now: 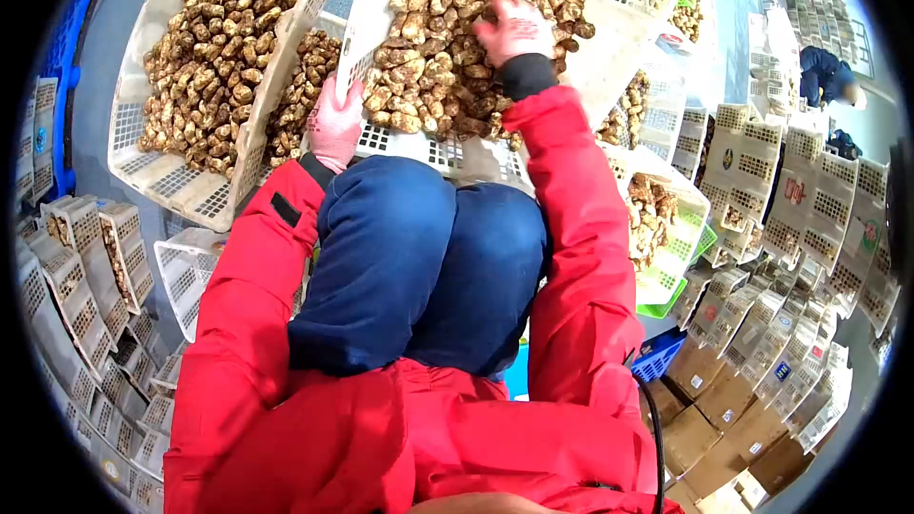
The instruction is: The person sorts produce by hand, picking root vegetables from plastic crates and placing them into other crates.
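My left hand [335,128], in a pinkish glove, is at the near left corner of a white plastic crate [371,0]. Its thumb and fingers point forward, apart, beside the crate's wall; whether it presses on the wall I cannot tell. Over the crate's heap of brown, knobbly tubers [419,57], which look like small taro, lies my right hand [519,29], gloved alike. Its fingers are spread and touch the tubers, with nothing visibly gripped. Part of the heap is hidden beneath that hand.
Left of me stands a tilted white crate [176,190] full of tubers, another partly filled one beside it. On the right, a crate [685,228] holds more tubers. Stacked crates [743,152], cardboard boxes [690,438] and a bent-over person [824,71] are farther right.
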`<state>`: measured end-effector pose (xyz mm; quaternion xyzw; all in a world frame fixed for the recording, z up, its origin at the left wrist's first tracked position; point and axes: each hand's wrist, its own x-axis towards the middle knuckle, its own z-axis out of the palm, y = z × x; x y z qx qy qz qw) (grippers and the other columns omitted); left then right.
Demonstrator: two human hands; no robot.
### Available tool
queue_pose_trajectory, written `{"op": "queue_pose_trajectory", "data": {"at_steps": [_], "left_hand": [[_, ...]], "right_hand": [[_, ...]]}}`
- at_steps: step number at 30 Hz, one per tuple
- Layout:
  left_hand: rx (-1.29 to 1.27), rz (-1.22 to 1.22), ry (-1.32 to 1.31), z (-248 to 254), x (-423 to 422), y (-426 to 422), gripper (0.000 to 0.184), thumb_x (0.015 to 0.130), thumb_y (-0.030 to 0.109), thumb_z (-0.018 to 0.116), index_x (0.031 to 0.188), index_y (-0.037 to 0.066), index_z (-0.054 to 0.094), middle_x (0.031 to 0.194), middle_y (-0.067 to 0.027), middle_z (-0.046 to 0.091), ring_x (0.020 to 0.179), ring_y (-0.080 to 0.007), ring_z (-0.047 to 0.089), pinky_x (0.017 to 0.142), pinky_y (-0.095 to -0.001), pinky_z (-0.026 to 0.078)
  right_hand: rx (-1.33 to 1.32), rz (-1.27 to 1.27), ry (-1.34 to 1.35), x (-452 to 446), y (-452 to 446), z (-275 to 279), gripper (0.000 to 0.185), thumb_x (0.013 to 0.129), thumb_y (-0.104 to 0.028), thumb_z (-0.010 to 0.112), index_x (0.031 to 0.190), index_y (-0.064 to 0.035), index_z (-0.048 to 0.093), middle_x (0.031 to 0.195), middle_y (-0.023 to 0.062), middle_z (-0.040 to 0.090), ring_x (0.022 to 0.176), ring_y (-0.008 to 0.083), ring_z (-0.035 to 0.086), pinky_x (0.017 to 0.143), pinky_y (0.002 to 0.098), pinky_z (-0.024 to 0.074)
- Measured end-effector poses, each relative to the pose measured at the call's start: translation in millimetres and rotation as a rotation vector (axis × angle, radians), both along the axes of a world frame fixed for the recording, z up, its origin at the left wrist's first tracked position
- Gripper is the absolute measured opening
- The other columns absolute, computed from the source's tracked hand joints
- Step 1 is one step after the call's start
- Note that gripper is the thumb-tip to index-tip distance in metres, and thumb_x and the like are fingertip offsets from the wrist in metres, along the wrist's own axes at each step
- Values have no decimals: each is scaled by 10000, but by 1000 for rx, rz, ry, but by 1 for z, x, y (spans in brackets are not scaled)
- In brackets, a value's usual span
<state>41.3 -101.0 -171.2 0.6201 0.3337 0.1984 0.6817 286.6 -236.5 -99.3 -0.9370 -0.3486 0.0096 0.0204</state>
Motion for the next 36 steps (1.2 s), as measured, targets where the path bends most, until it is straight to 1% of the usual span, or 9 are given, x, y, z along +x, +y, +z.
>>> {"op": "queue_pose_trajectory", "data": {"at_steps": [3, 9, 12, 17, 20, 25, 30, 34, 36], "left_hand": [[118, -23, 17, 4, 3, 4, 152, 896, 134, 553, 1007, 38, 512, 792, -25, 524, 698, -104, 483, 633, -250, 415], [126, -1, 42, -2, 1, 2, 131, 894, 124, 552, 992, 44, 520, 788, -22, 527, 693, -106, 484, 630, -253, 419], [47, 8, 8, 7, 3, 0, 121, 888, 124, 560, 966, 40, 523, 751, -16, 514, 654, -98, 469, 591, -252, 408], [180, 59, 32, 9, 12, 1, 111, 886, 137, 570, 924, 36, 544, 710, -36, 513, 630, -104, 471, 590, -258, 414], [121, 21, 3, 1, 6, 4, 132, 895, 144, 563, 968, 37, 539, 732, -25, 525, 646, -95, 476, 605, -251, 416], [-51, 16, 30, 11, 1, -2, 109, 903, 107, 534, 991, 44, 518, 775, -6, 513, 686, -81, 455, 613, -235, 400], [114, -3, 34, 7, 3, 0, 94, 905, 116, 538, 968, 52, 513, 743, 10, 481, 662, -71, 430, 588, -229, 383], [-176, -14, -74, 9, 1, 1, 95, 905, 105, 536, 984, 65, 504, 757, 31, 466, 648, -60, 412, 557, -214, 364], [-43, 16, -69, 5, 4, -1, 94, 904, 101, 538, 987, 70, 504, 749, 37, 460, 631, -41, 404, 529, -198, 339]], "right_hand": [[-191, 92, -196, -12, 11, -20, 427, 758, -303, 666, 1124, -118, 546, 994, 101, 617, 976, 264, 569, 831, 414, 449], [305, 31, -149, -16, -17, 4, 457, 738, -332, 694, 1107, -106, 547, 980, 88, 603, 910, 257, 572, 819, 368, 456], [-33, -41, 2, -22, -15, -8, 514, 740, -350, 691, 1165, -116, 522, 967, 119, 631, 900, 271, 596, 756, 378, 476], [211, -83, -25, -9, -13, -27, 494, 725, -222, 692, 1174, -94, 531, 818, 101, 648, 743, 251, 626, 706, 368, 487], [1168, -244, 895, -8, -32, -36, 502, 775, -118, 642, 1250, -43, 497, 892, 63, 652, 769, 207, 625, 689, 288, 488], [1695, -214, 1758, -35, -59, 18, 557, 862, -114, 595, 1358, -96, 342, 1218, 138, 498, 1157, 294, 468, 942, 412, 443], [1473, -139, 1535, -32, -44, 35, 484, 874, -139, 584, 1310, -37, 400, 1143, 178, 561, 962, 277, 587, 864, 401, 481], [1475, -103, 1390, -32, -61, 64, 466, 847, -140, 618, 1258, 5, 452, 1033, 184, 606, 842, 268, 601, 749, 369, 481], [1452, -85, 1334, -27, -78, 69, 516, 841, -187, 636, 1276, -1, 429, 1025, 178, 598, 830, 255, 597, 757, 368, 482]]}}
